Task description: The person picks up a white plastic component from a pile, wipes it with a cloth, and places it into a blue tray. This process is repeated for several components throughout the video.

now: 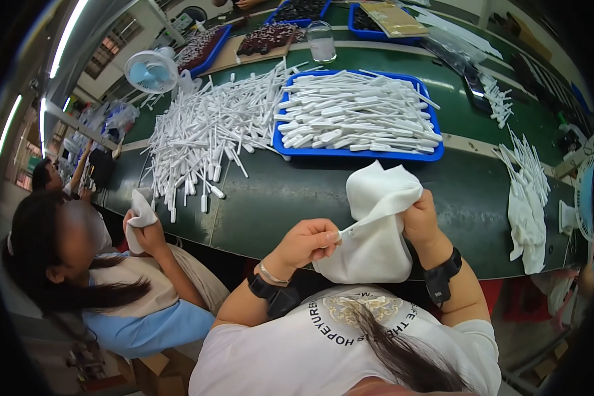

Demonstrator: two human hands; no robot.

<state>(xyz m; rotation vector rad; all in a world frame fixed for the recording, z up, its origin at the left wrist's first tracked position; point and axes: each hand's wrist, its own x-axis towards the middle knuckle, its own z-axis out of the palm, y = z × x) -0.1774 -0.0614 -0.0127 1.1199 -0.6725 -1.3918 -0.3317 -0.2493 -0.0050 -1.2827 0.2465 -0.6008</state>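
Observation:
In front of my chest, my right hand (421, 214) is closed on a white cloth (376, 254) that hangs in folds. My left hand (311, 239) pinches a slim white piece (345, 233) at the cloth's left edge. It looks like one of the white plastic sticks, though most of it is hidden by fingers and cloth. Beyond my hands, a blue tray (376, 156) is heaped with white plastic sticks (356, 109) that have thicker ends. To its left a loose pile of the same sticks (211, 135) spreads over the green table (264, 198).
At the left, a co-worker (145, 310) holds a white cloth (142, 214). On the right lie more sticks (525, 165) and a white glove-like cloth (527, 228), near a fan (584, 198). Farther back stand a glass jar (321, 43), another fan (152, 71) and a blue tray (211, 53).

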